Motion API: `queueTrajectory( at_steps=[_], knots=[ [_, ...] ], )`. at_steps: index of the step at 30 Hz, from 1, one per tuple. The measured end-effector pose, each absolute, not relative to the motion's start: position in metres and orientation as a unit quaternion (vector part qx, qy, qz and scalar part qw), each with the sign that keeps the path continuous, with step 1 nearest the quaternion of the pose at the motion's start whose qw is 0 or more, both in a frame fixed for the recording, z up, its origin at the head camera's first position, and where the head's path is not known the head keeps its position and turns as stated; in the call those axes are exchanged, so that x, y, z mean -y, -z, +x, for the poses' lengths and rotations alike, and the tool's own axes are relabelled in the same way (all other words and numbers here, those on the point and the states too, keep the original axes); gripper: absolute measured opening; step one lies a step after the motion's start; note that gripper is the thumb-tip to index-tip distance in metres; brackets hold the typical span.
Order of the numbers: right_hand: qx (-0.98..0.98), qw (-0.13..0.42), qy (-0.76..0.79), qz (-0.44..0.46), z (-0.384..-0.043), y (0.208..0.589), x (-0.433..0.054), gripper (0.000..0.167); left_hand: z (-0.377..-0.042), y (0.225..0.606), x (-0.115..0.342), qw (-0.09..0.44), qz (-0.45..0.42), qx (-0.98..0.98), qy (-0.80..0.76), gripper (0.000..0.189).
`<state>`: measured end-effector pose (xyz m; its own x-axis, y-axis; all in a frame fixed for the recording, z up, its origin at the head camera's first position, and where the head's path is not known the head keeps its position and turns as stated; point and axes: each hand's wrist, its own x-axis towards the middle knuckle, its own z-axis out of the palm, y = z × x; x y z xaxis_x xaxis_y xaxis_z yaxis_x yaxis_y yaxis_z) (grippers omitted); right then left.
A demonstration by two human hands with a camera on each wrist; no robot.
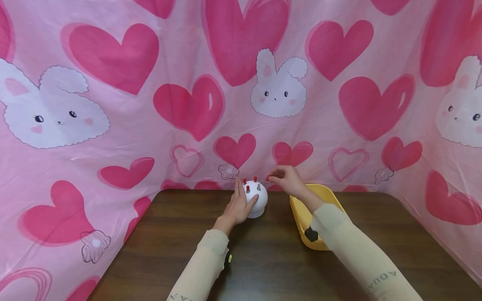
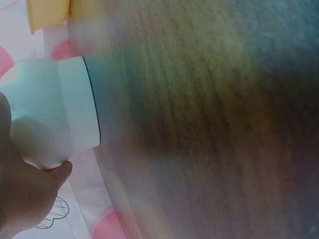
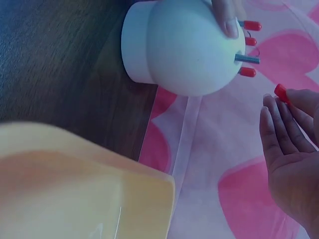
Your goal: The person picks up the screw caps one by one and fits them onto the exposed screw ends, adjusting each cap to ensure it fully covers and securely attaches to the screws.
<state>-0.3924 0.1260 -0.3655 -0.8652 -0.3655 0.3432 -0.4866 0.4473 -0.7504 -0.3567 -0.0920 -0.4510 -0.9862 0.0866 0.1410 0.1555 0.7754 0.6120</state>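
A white ball-shaped stand (image 1: 262,197) on a short round base rests on the table, with metal pegs on top. Red caps cover several pegs, among them one red cap (image 3: 247,72) in the right wrist view; beside it a metal peg (image 3: 247,59) is bare. My left hand (image 1: 237,205) holds the ball's left side, thumb across its front, fingers along the far side. Right of the ball and apart from it, my right hand (image 1: 289,180) pinches a loose red cap (image 3: 281,93) between thumb and fingertips. In the left wrist view the pegs are out of sight.
A yellow plastic basket (image 1: 296,217) stands on the brown wooden table (image 1: 263,259), right of the ball and under my right forearm. Its inside is partly hidden by the arm. A pink cloth (image 1: 241,125) with hearts and rabbits hangs behind the table's far edge.
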Motion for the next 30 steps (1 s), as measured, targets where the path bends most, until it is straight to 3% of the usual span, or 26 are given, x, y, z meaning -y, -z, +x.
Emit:
queueTrajectory(
  at_steps=[30],
  knots=[
    [0.861,0.082,-0.424,0.270,-0.390,0.376,-0.101,0.015,-0.353,0.449,0.091,0.061,-0.071,0.940,0.328,0.101]
  ],
)
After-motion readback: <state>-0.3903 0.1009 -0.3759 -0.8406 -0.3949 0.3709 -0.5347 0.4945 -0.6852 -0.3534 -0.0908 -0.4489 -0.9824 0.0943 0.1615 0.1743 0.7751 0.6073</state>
